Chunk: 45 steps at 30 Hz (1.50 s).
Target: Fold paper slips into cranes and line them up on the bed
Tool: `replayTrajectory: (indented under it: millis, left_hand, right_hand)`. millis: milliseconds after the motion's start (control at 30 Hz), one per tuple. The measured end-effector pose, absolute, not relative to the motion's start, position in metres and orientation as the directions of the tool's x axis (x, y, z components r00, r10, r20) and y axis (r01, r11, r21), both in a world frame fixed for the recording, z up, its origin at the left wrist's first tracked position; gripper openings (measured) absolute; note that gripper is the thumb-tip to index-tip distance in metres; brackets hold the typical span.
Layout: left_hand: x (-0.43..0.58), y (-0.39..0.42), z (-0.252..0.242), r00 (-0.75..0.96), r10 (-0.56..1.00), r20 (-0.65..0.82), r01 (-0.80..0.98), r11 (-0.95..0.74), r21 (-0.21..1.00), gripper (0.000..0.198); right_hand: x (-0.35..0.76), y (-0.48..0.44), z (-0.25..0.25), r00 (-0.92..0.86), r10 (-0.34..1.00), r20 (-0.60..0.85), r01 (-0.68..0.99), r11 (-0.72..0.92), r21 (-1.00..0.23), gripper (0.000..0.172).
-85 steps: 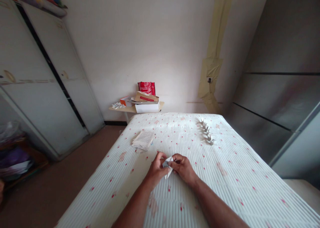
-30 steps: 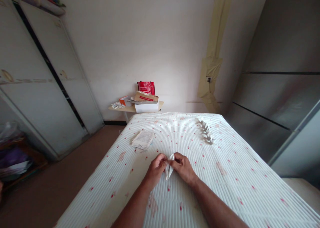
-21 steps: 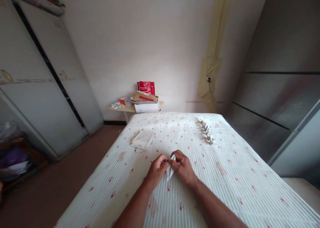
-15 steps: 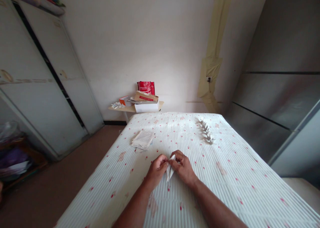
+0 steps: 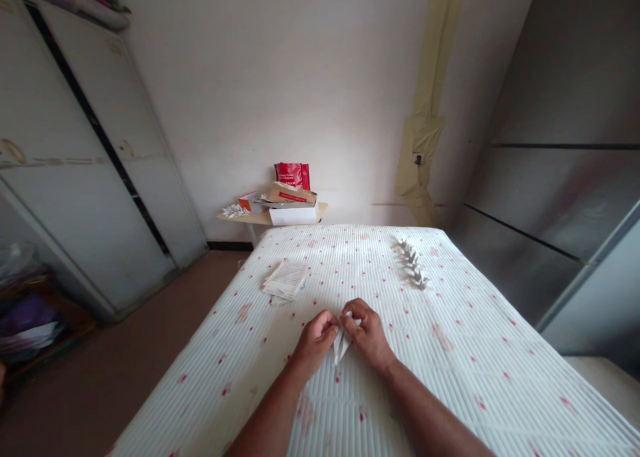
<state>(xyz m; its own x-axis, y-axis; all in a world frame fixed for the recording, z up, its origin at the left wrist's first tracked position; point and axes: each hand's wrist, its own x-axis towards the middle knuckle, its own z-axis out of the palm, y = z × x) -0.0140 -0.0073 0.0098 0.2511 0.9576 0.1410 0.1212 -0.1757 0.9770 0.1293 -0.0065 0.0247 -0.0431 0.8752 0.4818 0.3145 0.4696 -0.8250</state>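
A small piece of white folded paper (image 5: 341, 345) stands narrow and pointed between my two hands, just above the white bed cover (image 5: 450, 377) with red specks. My left hand (image 5: 316, 342) is closed in a pinch on its left side. My right hand (image 5: 367, 333) is closed on its right side and top, fingers curled over the paper. Most of the paper is hidden by the fingers; only its lower tip shows.
A row of several folded paper figures (image 5: 413, 265) lies at the far right of the bed. A stack of printed sheets (image 5: 287, 280) lies at the far left. Beyond the bed a small table (image 5: 320, 210) carries boxes and a red bag (image 5: 293, 175). Cabinets (image 5: 75, 177) stand left.
The paper, a wider flat shape 2.8 s ago, is now folded narrow and pointed. Both hands have closed in tighter on it and stayed in place.
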Motion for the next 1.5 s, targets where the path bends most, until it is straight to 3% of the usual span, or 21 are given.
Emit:
replayTrajectory:
  millis: [200, 367, 733, 1100, 1500]
  left_hand:
    - [-0.015, -0.005, 0.006, 0.24, 0.959, 0.151, 0.166, -0.193, 0.967, 0.013]
    - [-0.017, -0.002, 0.003, 0.23, 0.964, 0.135, 0.087, -0.158, 0.984, 0.016]
    - [-0.017, 0.0, 0.004, 0.178, 0.968, 0.175, 0.089, -0.193, 0.977, 0.019]
    - [-0.013, -0.006, 0.007, 0.208, 0.961, 0.185, 0.045, -0.198, 0.979, 0.012]
    - [-0.016, -0.004, 0.004, 0.239, 0.969, 0.06, -0.021, -0.056, 0.998, 0.028]
  right_hand:
    - [0.131, -0.005, 0.026, 0.0, 0.87, 0.494, 0.297, 0.472, -0.83, 0.017]
    - [0.136, -0.005, 0.027, 0.02, 0.908, 0.419, 0.202, 0.407, -0.891, 0.018]
    - [0.131, -0.005, 0.012, -0.215, 0.968, 0.133, 0.052, 0.147, -0.988, 0.023]
    - [0.129, -0.007, 0.014, -0.154, 0.961, 0.231, 0.236, 0.263, -0.935, 0.029]
    - [0.129, -0.005, 0.011, -0.123, 0.925, 0.36, 0.347, 0.38, -0.858, 0.026]
